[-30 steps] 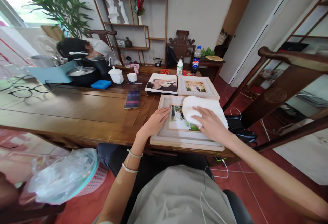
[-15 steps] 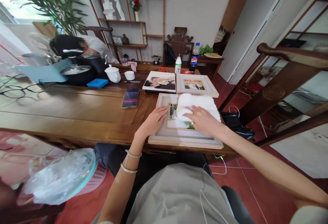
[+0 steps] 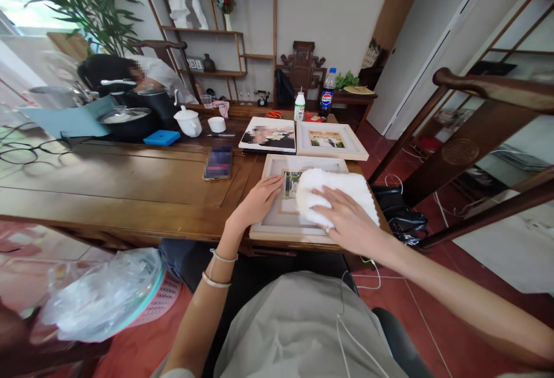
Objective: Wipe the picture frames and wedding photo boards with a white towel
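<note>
A light wooden picture frame (image 3: 270, 165) lies flat near the table's front edge, with a small photo (image 3: 289, 184) inside a pale mount. My left hand (image 3: 258, 196) rests on the frame's left side, fingers stretched out flat. Under my right hand (image 3: 346, 216) is a fluffy white cloth (image 3: 348, 187), gripped and pressed on the frame's right part. The cloth covers most of the photo and hangs over the frame's right edge. Just behind lie a second framed photo (image 3: 352, 146) and a photo panel (image 3: 283, 142) of people in dark and white clothes.
On the wooden table (image 3: 182, 187) are a phone (image 3: 219, 163), a blue box (image 3: 161, 138), a white teapot (image 3: 188, 122) and a cup (image 3: 217, 124). Two bottles, one a cola bottle (image 3: 328, 94), stand behind the frames. A wooden chair (image 3: 459, 150) is at right; another person (image 3: 158, 75) bends down at far left.
My right hand has slid the white cloth slightly down and to the right across the frame, covering its lower right corner. My left hand stays on the frame's left side.
</note>
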`<move>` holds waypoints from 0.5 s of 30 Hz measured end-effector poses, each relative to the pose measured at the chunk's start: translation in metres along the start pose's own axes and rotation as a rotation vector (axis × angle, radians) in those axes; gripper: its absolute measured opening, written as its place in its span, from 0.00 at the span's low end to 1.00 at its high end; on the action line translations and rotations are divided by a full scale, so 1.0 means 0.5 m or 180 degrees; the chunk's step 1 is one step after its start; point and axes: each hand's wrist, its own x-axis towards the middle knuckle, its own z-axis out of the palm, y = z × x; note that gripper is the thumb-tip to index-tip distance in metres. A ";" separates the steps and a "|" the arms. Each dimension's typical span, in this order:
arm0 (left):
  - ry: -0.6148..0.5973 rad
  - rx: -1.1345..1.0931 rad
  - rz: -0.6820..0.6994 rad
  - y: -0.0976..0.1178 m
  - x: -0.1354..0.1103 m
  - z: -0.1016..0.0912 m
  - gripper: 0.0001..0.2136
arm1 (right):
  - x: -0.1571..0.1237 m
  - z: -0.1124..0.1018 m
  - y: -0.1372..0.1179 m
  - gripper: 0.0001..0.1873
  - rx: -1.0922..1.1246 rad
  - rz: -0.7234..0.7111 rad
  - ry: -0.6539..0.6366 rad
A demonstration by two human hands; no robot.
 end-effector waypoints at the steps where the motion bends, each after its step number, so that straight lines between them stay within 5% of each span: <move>1: -0.0005 0.0003 -0.0005 0.000 0.000 0.000 0.20 | 0.018 0.004 0.022 0.25 -0.0058 0.0078 0.0020; 8: -0.0026 0.0016 -0.0054 0.002 -0.001 -0.002 0.20 | 0.145 0.035 0.128 0.29 -0.0457 0.0494 0.0154; 11: 0.0028 -0.0003 -0.0036 0.000 -0.002 -0.001 0.20 | 0.154 0.031 0.109 0.27 -0.0445 0.0419 -0.0023; 15: 0.0044 -0.0038 -0.0019 0.000 -0.001 0.000 0.19 | 0.100 -0.006 0.035 0.24 -0.0308 0.0245 -0.0344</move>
